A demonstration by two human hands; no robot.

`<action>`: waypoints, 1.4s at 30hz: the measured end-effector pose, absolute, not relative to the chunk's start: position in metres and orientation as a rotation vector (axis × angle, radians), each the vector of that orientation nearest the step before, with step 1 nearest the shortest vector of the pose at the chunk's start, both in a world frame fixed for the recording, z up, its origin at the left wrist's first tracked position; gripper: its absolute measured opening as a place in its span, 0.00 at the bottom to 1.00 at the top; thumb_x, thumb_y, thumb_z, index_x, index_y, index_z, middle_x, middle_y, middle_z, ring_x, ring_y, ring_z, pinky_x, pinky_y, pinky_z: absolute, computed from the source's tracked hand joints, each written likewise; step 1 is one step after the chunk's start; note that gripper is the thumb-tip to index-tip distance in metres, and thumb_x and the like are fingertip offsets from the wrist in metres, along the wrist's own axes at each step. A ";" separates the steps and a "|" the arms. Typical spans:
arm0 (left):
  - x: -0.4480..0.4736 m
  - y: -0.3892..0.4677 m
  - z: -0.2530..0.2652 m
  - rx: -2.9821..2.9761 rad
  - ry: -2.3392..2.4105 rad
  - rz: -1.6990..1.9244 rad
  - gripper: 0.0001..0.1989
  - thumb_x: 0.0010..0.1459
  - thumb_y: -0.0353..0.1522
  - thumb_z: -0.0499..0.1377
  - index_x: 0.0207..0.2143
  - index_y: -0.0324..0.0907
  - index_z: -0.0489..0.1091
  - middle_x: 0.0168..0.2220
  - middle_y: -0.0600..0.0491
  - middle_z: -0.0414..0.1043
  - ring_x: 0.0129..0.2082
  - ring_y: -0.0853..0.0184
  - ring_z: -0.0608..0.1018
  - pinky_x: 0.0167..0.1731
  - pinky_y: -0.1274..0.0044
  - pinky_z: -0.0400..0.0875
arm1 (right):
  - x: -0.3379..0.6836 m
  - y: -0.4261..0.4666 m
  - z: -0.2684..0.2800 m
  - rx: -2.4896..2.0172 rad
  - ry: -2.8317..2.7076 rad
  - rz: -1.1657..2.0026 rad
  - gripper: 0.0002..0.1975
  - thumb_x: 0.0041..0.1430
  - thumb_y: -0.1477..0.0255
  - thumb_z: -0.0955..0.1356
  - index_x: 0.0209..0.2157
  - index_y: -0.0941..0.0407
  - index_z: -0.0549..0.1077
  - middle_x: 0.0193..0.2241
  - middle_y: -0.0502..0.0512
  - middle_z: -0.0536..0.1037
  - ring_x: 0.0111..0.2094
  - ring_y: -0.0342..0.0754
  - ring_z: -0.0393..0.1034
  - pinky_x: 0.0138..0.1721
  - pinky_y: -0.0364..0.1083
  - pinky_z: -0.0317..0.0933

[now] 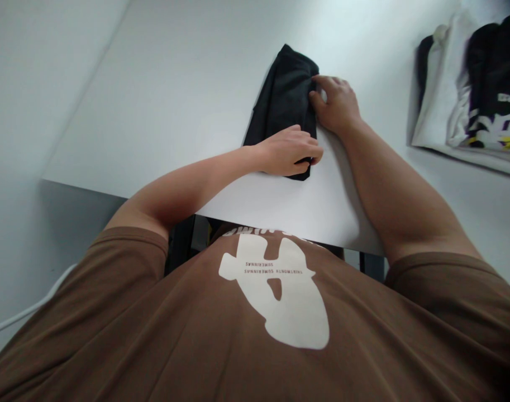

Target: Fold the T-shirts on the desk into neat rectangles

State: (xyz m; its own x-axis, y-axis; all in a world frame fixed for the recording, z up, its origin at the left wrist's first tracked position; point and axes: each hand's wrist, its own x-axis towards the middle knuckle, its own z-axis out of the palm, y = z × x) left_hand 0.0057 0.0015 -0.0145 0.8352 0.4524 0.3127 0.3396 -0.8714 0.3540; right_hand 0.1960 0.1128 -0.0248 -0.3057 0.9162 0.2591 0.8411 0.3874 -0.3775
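A folded black garment point(285, 95) lies at a slant on the white table; its exact kind does not show. My left hand point(291, 151) reaches across its lower part, fingers curled and closed on the right edge near the bottom corner. Higher along that same edge is my right hand point(337, 101), its thumb and fingertips closing on the cloth. The fingertips of both hands are partly hidden by the hands and fabric.
On the right of the white table point(162, 100) sit folded clothes: a white garment point(441, 84) and a black printed garment point(495, 84). The table's near edge runs just in front of my body. A white cable point(37, 304) hangs at the lower left.
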 end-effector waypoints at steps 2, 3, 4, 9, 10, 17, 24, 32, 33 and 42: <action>0.006 0.002 -0.015 2.726 0.602 0.569 0.15 0.60 0.29 0.57 0.45 0.48 0.79 0.42 0.48 0.82 0.46 0.53 0.79 0.50 0.57 0.60 | 0.196 0.114 -0.025 -1.517 -2.225 0.241 0.24 0.70 0.64 0.64 0.65 0.47 0.73 0.65 0.54 0.74 0.65 0.62 0.66 0.69 0.62 0.57; 0.006 0.002 -0.015 2.723 0.602 0.571 0.15 0.59 0.29 0.57 0.45 0.48 0.80 0.43 0.48 0.82 0.46 0.53 0.79 0.51 0.57 0.60 | 0.197 0.114 -0.026 -1.518 -2.225 0.244 0.24 0.70 0.64 0.64 0.65 0.46 0.73 0.65 0.53 0.74 0.65 0.62 0.66 0.68 0.62 0.57; 0.006 0.002 -0.015 2.721 0.600 0.573 0.16 0.59 0.29 0.57 0.46 0.48 0.80 0.43 0.48 0.82 0.46 0.53 0.79 0.51 0.56 0.60 | 0.197 0.114 -0.026 -1.520 -2.223 0.246 0.24 0.70 0.64 0.64 0.65 0.46 0.73 0.65 0.53 0.74 0.65 0.62 0.66 0.68 0.62 0.57; 0.006 0.002 -0.015 2.732 0.599 0.580 0.15 0.59 0.29 0.57 0.44 0.48 0.80 0.42 0.48 0.82 0.45 0.54 0.79 0.50 0.57 0.60 | 0.196 0.114 -0.026 -1.518 -2.216 0.227 0.24 0.70 0.64 0.64 0.64 0.47 0.73 0.65 0.54 0.75 0.64 0.62 0.67 0.68 0.62 0.58; 0.006 0.002 -0.015 2.734 0.601 0.578 0.15 0.59 0.28 0.56 0.44 0.47 0.80 0.42 0.48 0.82 0.45 0.54 0.79 0.49 0.58 0.61 | 0.196 0.114 -0.026 -1.517 -2.218 0.227 0.24 0.69 0.64 0.64 0.64 0.48 0.73 0.64 0.55 0.75 0.64 0.62 0.67 0.68 0.61 0.58; 0.006 0.002 -0.015 2.733 0.609 0.567 0.15 0.59 0.29 0.57 0.45 0.48 0.80 0.42 0.48 0.82 0.45 0.53 0.79 0.50 0.57 0.60 | 0.197 0.114 -0.026 -1.503 -2.233 0.246 0.24 0.70 0.65 0.63 0.65 0.49 0.73 0.65 0.56 0.74 0.65 0.61 0.66 0.69 0.61 0.56; 0.006 0.001 -0.014 2.726 0.605 0.575 0.15 0.59 0.29 0.57 0.44 0.48 0.80 0.42 0.48 0.82 0.45 0.53 0.79 0.51 0.56 0.60 | 0.196 0.114 -0.026 -1.514 -2.230 0.254 0.24 0.70 0.64 0.64 0.65 0.45 0.72 0.65 0.51 0.74 0.65 0.60 0.65 0.69 0.61 0.55; 0.007 0.001 -0.013 2.751 0.604 0.575 0.13 0.59 0.28 0.57 0.43 0.47 0.79 0.41 0.48 0.82 0.45 0.54 0.79 0.48 0.58 0.62 | 0.197 0.114 -0.025 -1.506 -2.226 0.240 0.24 0.70 0.64 0.64 0.65 0.48 0.73 0.66 0.55 0.74 0.65 0.63 0.66 0.68 0.63 0.57; 0.007 0.001 -0.013 2.752 0.603 0.574 0.13 0.59 0.28 0.57 0.42 0.47 0.79 0.41 0.48 0.82 0.45 0.54 0.79 0.48 0.58 0.62 | 0.197 0.114 -0.025 -1.504 -2.225 0.243 0.24 0.70 0.64 0.64 0.65 0.47 0.73 0.66 0.54 0.74 0.65 0.63 0.66 0.68 0.63 0.57; 0.006 0.001 -0.012 2.752 0.602 0.568 0.12 0.60 0.28 0.57 0.42 0.45 0.78 0.41 0.48 0.81 0.45 0.55 0.79 0.48 0.58 0.62 | 0.197 0.116 -0.027 -1.508 -2.235 0.231 0.23 0.72 0.66 0.65 0.66 0.48 0.73 0.66 0.55 0.74 0.65 0.61 0.66 0.69 0.60 0.57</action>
State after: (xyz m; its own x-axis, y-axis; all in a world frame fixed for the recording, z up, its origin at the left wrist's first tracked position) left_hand 0.0063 0.0008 -0.0121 0.8372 0.4462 0.3163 0.3417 -0.8783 0.3344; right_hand 0.1973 0.1156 -0.0268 -0.3142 0.9137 0.2580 0.8416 0.3937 -0.3696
